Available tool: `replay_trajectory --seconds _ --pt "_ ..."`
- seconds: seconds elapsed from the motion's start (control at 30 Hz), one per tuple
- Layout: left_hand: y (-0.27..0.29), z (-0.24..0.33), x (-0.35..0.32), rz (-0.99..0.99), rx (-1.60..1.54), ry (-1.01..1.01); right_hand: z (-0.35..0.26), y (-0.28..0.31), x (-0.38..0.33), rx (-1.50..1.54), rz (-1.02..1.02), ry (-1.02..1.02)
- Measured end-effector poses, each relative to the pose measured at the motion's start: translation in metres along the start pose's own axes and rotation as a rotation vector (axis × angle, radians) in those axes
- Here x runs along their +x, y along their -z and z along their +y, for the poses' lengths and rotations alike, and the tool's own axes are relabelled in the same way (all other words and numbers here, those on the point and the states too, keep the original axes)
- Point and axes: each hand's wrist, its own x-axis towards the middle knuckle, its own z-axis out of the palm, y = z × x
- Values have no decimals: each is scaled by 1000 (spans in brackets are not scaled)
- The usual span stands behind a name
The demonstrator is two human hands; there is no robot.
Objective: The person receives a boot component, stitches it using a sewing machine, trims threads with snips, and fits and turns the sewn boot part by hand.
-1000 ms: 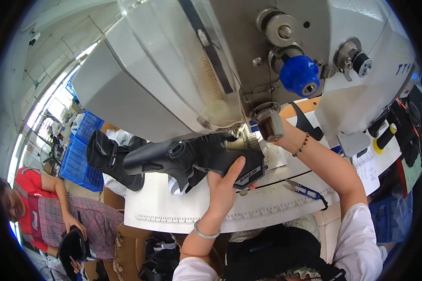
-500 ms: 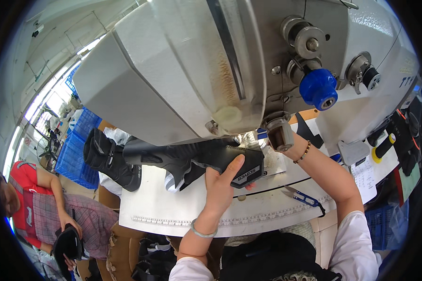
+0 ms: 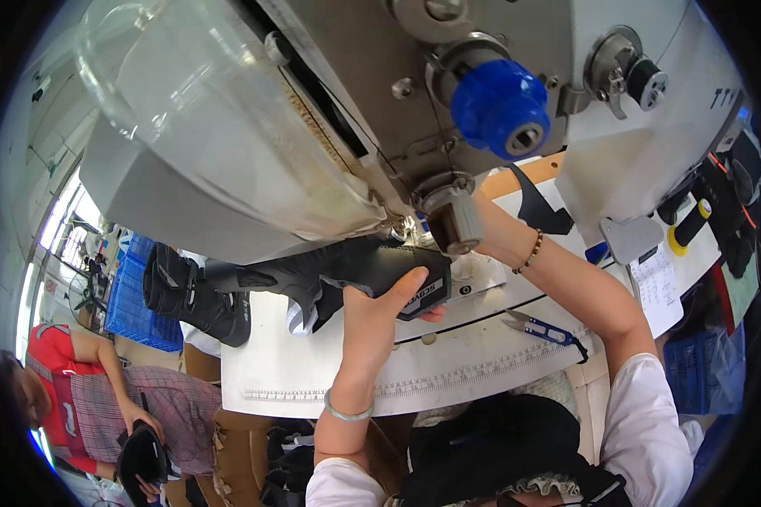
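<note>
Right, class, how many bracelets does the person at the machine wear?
2: a pale bangle on the left wrist and a beaded bracelet on the right wrist. Any under the sleeves would be hidden.

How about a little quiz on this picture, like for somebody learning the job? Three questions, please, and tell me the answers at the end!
1. True or false: the left hand grips the black boot piece with its thumb on top.

2. Where do the blue-handled snips lie?
a) inside a cardboard box
b) on the white table
c) on top of the sewing machine

3. Which hand has the beaded bracelet at its wrist?

Key:
1. True.
2. b.
3. The right hand, which is partly hidden behind the sewing machine.
</note>
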Motion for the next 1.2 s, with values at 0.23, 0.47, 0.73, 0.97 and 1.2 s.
replay_trajectory --seconds 0.23,0.47,0.73,0.97,1.2 --pt "-1 5 -3 2 -34 5 3 -5 3 -7 108 39" --pt "-3 7 -3 6 -36 38 6 -7 2 30 226 -18" --pt "-6 5 1 36 -103 -14 -5 -13 -6 61 252 -68" --pt "2 14 8 -22 -25 80 -1 -12 -3 63 253 -70" --pt "10 22 15 -79 -38 133 1 -11 -10 73 214 87"
